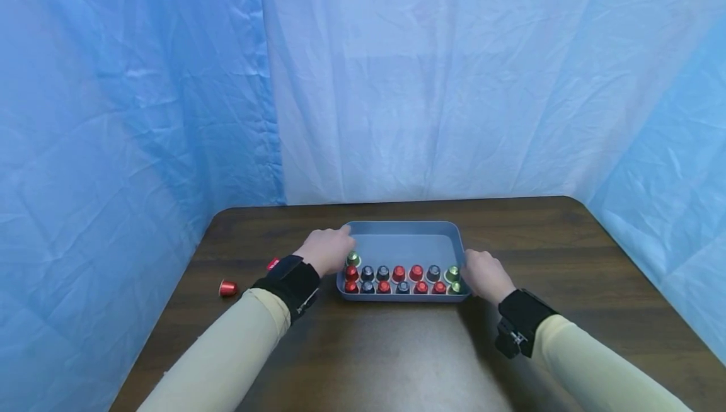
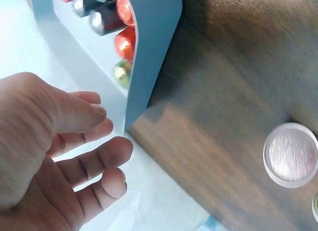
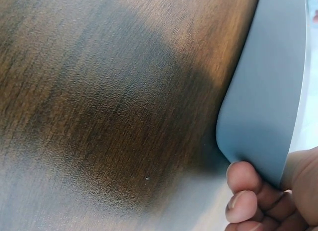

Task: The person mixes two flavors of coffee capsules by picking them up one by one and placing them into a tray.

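Observation:
A shallow blue-grey tray (image 1: 408, 235) lies on the table with coffee capsules standing in rows along its near side. Red capsules (image 1: 399, 273), dark capsules (image 1: 382, 273) and green capsules (image 1: 452, 273) are mixed there; one more green capsule (image 1: 353, 258) stands behind them at the left. My left hand (image 1: 328, 250) is at the tray's left side, its fingers loosely bent and a gap between thumb and fingers in the left wrist view. At the right side my right hand (image 1: 486, 275) grips the tray wall, thumb over the rim and fingers curled against the outside (image 3: 243, 179).
A red capsule (image 1: 229, 288) lies on its side left of the tray. Behind my left wrist, a small red item (image 1: 273, 264) is partly hidden. Blue sheeting (image 1: 425, 84) hangs behind the dark wooden table (image 1: 397, 349) and along both sides.

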`<move>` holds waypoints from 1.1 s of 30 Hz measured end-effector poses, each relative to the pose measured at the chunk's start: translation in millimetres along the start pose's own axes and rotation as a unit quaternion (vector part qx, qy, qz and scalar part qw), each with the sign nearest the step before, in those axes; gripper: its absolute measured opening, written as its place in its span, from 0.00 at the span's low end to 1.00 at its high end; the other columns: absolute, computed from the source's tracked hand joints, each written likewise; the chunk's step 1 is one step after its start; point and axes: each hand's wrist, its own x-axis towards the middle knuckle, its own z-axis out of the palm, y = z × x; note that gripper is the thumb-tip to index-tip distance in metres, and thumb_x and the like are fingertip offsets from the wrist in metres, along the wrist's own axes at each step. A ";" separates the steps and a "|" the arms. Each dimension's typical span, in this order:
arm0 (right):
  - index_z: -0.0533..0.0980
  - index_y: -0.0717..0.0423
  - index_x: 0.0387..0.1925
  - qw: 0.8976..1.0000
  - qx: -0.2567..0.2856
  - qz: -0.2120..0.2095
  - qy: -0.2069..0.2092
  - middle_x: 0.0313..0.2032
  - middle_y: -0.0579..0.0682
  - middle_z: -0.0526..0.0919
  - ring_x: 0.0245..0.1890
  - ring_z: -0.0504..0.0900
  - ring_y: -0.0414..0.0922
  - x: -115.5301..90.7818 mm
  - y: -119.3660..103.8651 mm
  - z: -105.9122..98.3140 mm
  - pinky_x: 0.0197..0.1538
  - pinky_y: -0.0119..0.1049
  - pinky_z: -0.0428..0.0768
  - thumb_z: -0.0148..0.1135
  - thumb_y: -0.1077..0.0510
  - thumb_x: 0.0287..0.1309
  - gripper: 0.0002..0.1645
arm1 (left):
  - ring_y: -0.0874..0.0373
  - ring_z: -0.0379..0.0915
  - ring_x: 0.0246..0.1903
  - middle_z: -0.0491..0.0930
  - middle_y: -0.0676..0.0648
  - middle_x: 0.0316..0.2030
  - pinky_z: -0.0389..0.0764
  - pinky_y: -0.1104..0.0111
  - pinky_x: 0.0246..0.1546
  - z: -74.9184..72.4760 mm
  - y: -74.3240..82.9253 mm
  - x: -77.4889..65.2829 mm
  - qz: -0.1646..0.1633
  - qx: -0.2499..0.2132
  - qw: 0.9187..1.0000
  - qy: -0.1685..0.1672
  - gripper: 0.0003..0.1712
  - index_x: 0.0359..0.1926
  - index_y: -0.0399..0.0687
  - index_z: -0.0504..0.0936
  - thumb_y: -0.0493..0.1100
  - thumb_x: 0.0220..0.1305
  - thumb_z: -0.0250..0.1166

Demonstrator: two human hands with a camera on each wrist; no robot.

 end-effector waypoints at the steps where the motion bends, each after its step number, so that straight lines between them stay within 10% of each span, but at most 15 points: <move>1: 0.74 0.72 0.52 1.000 0.000 -0.001 0.000 0.29 0.56 0.79 0.25 0.80 0.46 -0.1 -0.2 -0.1 0.29 0.36 0.82 0.55 0.64 0.69 0.15 | 0.48 0.83 0.50 0.73 0.41 0.67 0.84 0.51 0.49 -1.8 -1.5 -4.3 0.002 -0.002 1.000 0.002 0.20 0.59 0.53 0.84 0.42 0.67 0.70; 15: 0.74 0.72 0.53 1.000 0.002 -0.014 0.007 0.29 0.56 0.79 0.23 0.80 0.46 -1.6 1.9 -2.6 0.28 0.36 0.80 0.55 0.64 0.69 0.16 | 0.51 0.83 0.43 0.79 0.40 0.58 0.86 0.55 0.44 -16.6 -26.9 -67.7 0.026 -0.034 0.999 0.027 0.22 0.56 0.50 0.85 0.38 0.60 0.75; 33: 0.74 0.72 0.52 1.000 -0.002 -0.017 0.003 0.30 0.56 0.80 0.24 0.80 0.46 -1.6 4.3 -4.3 0.29 0.37 0.81 0.56 0.64 0.69 0.15 | 0.56 0.72 0.28 0.79 0.47 0.35 0.77 0.63 0.26 -0.2 -62.6 -116.8 -0.008 -0.052 0.999 0.014 0.07 0.41 0.46 0.86 0.33 0.62 0.70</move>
